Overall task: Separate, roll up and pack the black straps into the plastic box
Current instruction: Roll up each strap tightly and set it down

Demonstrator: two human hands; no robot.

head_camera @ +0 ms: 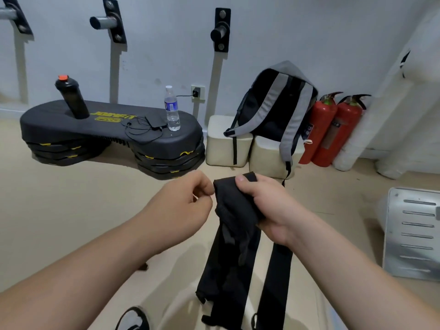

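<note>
The right hand (pixel 269 206) grips the top of a bunched bundle of black straps (pixel 235 210), thumb over the front, while the left hand (pixel 181 201) pinches the bundle's left edge with thumb and forefinger. The loose ends hang down between the forearms (two long bands side by side). Behind stand a black step platform (pixel 107 129), a grey backpack (pixel 273 108) and two red fire extinguishers (pixel 333 129).

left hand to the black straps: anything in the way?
Nothing visible. The left hand sits right beside the black straps, its curled fingertips at their left edge; whether they already pinch it is unclear. The right hand grips the bundle near its top.
</note>
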